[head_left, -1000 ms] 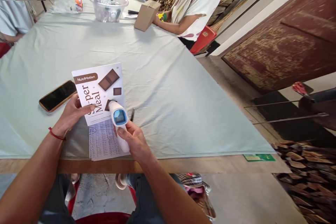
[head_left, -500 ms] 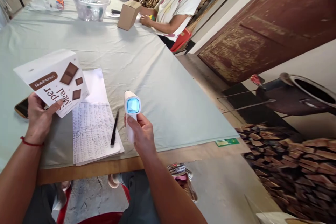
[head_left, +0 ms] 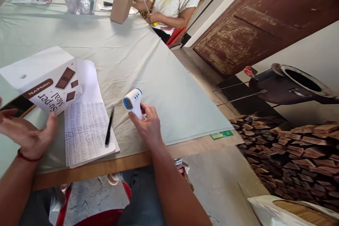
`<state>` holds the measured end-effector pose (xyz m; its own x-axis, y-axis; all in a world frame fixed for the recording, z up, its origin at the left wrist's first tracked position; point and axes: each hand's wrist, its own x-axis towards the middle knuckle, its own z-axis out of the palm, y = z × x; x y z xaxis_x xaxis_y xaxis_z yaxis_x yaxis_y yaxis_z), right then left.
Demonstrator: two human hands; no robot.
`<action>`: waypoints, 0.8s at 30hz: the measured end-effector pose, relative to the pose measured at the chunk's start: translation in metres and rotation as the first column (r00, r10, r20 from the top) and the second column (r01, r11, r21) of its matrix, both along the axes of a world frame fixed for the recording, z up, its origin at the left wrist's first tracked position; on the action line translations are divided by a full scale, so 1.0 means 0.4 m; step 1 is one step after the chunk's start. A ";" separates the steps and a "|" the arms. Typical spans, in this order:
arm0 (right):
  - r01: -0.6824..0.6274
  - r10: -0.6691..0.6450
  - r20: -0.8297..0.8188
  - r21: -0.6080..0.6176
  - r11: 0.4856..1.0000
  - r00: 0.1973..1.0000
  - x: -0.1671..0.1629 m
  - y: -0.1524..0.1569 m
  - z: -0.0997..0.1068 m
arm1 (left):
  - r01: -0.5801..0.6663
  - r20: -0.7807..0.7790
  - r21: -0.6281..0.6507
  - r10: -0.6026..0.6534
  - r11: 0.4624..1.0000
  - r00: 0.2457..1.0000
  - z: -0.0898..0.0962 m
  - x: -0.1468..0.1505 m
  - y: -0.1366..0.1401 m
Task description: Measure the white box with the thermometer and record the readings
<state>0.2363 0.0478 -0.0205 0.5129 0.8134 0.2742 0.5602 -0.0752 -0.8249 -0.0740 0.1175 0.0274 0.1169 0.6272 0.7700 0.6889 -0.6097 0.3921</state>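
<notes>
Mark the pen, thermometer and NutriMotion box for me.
Pen (head_left: 109, 125): head view, middle of the barrel.
Thermometer (head_left: 135, 104): head view, white casing below the buttons.
NutriMotion box (head_left: 52, 84): head view, printed face.

The thermometer (head_left: 135, 101) is white and blue, the box (head_left: 51, 79) white with brown prints, the pen (head_left: 109, 125) black.

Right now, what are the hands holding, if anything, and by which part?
The right hand holds a white handheld device by its handle. The left hand is spread open beside the NutriMotion box, gripping nothing.
</notes>
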 end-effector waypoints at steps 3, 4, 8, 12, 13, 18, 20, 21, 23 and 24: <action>0.127 -0.068 0.426 -0.111 0.986 0.902 0.041 0.000 -0.042 | 0.063 -0.114 0.140 -0.047 0.988 0.992 -0.012 0.031 -0.034; 0.155 -0.065 0.501 -0.140 0.978 0.863 0.049 -0.002 -0.052 | 0.158 -0.191 0.064 -0.144 0.985 0.971 -0.017 0.044 -0.042; 0.176 -0.077 0.637 -0.094 0.980 0.767 0.038 -0.012 -0.051 | 0.347 -0.269 -0.159 -0.379 0.924 0.885 -0.033 0.081 -0.061; -0.063 0.050 0.655 -0.004 0.998 0.754 -0.025 -0.017 -0.023 | 0.413 -0.241 -0.362 -0.512 0.836 0.825 -0.046 0.094 -0.076; -0.158 0.147 0.657 -0.044 0.986 0.740 -0.043 -0.017 -0.020 | 0.428 -0.233 -0.394 -0.540 0.813 0.809 -0.049 0.096 -0.080; -0.292 0.384 0.688 -0.254 0.922 0.616 -0.088 -0.015 -0.020 | 0.475 -0.231 -0.503 -0.641 0.722 0.732 -0.062 0.110 -0.093; -0.295 0.418 0.687 -0.297 0.908 0.594 -0.080 -0.018 -0.015 | 0.477 -0.217 -0.534 -0.659 0.698 0.721 -0.067 0.114 -0.095; -0.307 0.444 0.681 -0.321 0.896 0.583 -0.073 -0.020 -0.011 | 0.479 -0.211 -0.545 -0.665 0.689 0.717 -0.070 0.116 -0.095; -0.340 0.499 0.668 -0.367 0.866 0.552 -0.055 -0.027 -0.001 | 0.483 -0.207 -0.562 -0.680 0.672 0.704 -0.074 0.118 -0.093; -0.358 0.522 0.665 -0.382 0.852 0.534 -0.045 -0.031 0.004 | 0.484 -0.206 -0.570 -0.686 0.664 0.698 -0.076 0.120 -0.091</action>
<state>0.2182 0.0353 -0.0190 -0.2275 0.9516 0.2064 0.9580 0.2568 -0.1278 -0.0261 0.0810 -0.0031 0.7919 0.5656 0.2305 0.3925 -0.7604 0.5174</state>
